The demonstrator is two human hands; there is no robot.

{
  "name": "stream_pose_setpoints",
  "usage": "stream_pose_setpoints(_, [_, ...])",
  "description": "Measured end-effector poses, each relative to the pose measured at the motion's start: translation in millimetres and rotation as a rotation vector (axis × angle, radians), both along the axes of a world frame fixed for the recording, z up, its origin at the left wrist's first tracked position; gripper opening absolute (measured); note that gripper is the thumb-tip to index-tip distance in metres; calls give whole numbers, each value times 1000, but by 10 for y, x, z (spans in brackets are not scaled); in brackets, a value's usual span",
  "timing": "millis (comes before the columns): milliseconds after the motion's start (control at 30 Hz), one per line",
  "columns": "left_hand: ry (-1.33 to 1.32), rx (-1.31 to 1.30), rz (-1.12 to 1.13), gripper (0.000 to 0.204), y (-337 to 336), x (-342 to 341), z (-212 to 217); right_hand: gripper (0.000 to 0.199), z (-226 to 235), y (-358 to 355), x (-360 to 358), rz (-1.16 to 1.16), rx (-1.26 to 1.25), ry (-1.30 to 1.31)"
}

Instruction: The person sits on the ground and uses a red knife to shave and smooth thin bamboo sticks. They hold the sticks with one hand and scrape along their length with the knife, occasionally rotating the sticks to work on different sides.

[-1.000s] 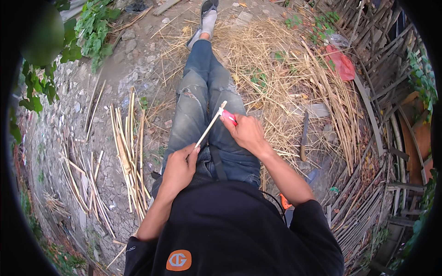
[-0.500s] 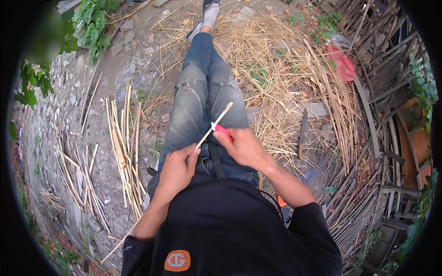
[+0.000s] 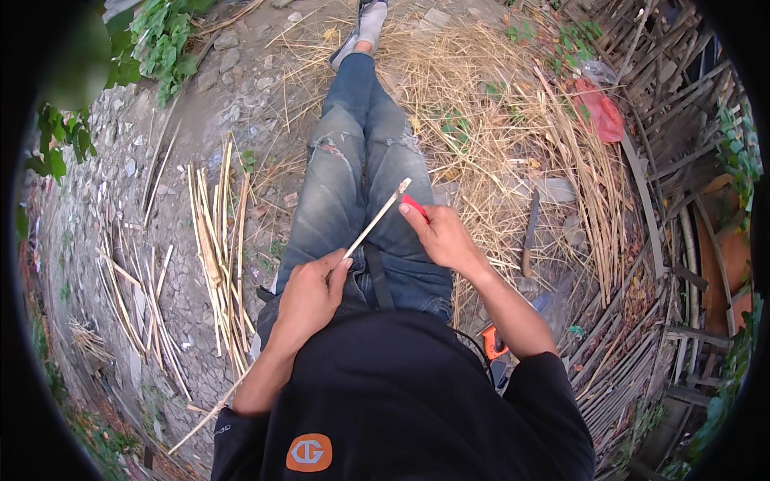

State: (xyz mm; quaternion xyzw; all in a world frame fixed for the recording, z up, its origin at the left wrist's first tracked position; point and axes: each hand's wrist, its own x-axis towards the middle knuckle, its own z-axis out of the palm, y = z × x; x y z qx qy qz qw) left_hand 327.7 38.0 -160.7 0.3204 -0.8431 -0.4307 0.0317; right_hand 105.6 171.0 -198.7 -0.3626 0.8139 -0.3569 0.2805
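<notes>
I sit on the ground with my jeans-clad legs stretched out ahead. My left hand [image 3: 311,295] grips the near end of a thin pale bamboo stick [image 3: 377,218] that slants up and to the right over my lap. My right hand [image 3: 443,237] holds a small red-handled tool [image 3: 415,207] pressed against the stick's far tip. The tool's blade is hidden behind my fingers and the stick.
Split bamboo strips [image 3: 216,248] lie in a pile on the stony ground to my left, more farther left [image 3: 132,297]. Dry straw [image 3: 497,136] covers the ground to the right. A dark-bladed knife [image 3: 529,232] lies there; an orange-handled tool [image 3: 493,345] sits by my right elbow. Stacked poles [image 3: 634,353] at right.
My right hand with the red tool has slid outward along the stick toward its far tip. The left hand keeps its hold on the near end.
</notes>
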Motion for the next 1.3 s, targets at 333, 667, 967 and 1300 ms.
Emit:
stream_pose_setpoints(333, [85,3,-11,23,-5,6,-58,63,-22,0,150,105,14,23])
stream_pose_setpoints(667, [69,-23,9,26,-19,5,-89,61,-174,-36,287,205,-126,93])
stream_pose_setpoints(967, [79,-6,5,24,-8,-11,-61,62,-150,-31,184,165,-153,115])
stream_pose_setpoints(1300, [19,-67,-29,25,7,-29,-34,63,-121,-30,-145,26,86,300])
